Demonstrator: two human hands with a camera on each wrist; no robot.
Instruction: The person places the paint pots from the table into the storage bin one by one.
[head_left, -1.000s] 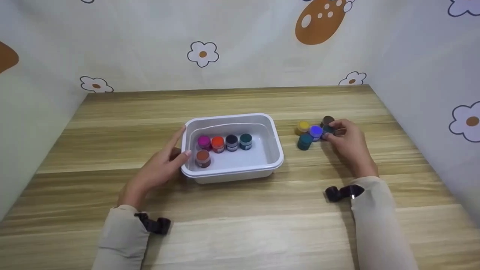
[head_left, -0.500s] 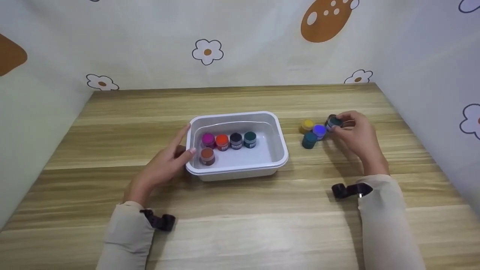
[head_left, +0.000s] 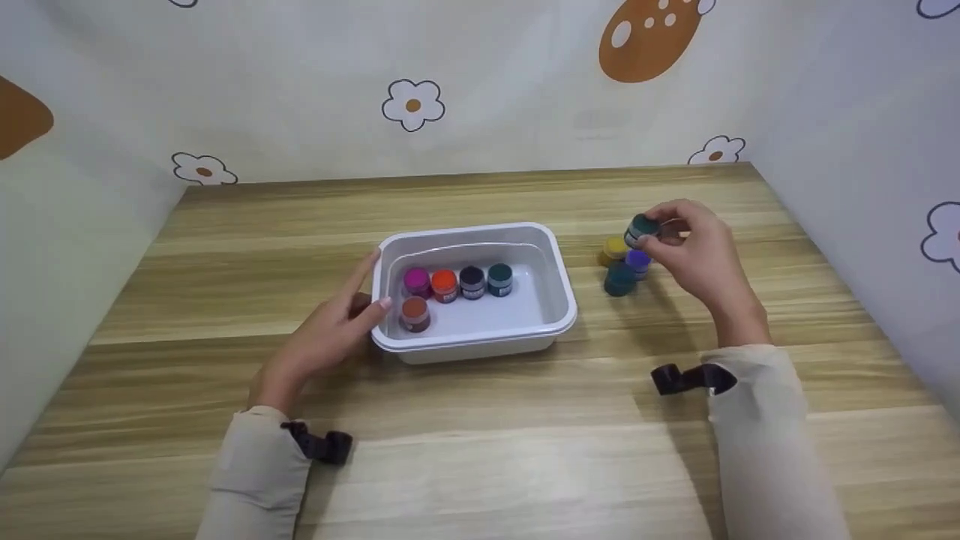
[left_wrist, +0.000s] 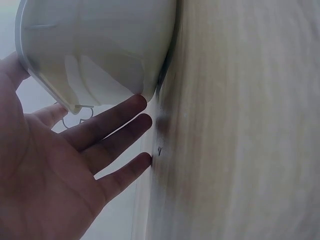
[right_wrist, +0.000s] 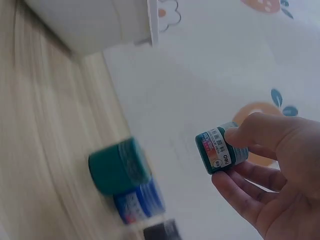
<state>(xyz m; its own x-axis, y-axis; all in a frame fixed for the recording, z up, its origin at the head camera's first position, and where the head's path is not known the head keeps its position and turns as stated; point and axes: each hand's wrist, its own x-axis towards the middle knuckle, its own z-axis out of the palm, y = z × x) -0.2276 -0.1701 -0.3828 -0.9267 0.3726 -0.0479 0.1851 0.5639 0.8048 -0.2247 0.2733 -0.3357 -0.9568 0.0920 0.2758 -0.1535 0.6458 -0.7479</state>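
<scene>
My right hand (head_left: 697,251) pinches a dark green paint jar (head_left: 643,229) between thumb and fingertips, raised off the table. The right wrist view shows the label of this green jar (right_wrist: 220,147) facing out. Below it on the table stand a yellow jar (head_left: 613,251), a blue-violet jar (head_left: 638,262) and a teal jar (head_left: 620,279). My left hand (head_left: 326,330) rests on the left end of a white plastic tub (head_left: 480,343), its thumb at the rim. In the left wrist view, this hand's fingers (left_wrist: 112,122) are extended, near or against the tub's side.
Inside the tub stand several paint jars: magenta (head_left: 417,283), orange-red (head_left: 444,285), black (head_left: 472,282), green (head_left: 500,279) and brown (head_left: 415,313). A dark jar (right_wrist: 162,231) shows at the bottom of the right wrist view. Patterned cloth (head_left: 510,90) hangs behind the wooden table (head_left: 487,450).
My right hand has picked the green jar up from the group and moved it up and left, over the other jars. The left hand stays at the tub.
</scene>
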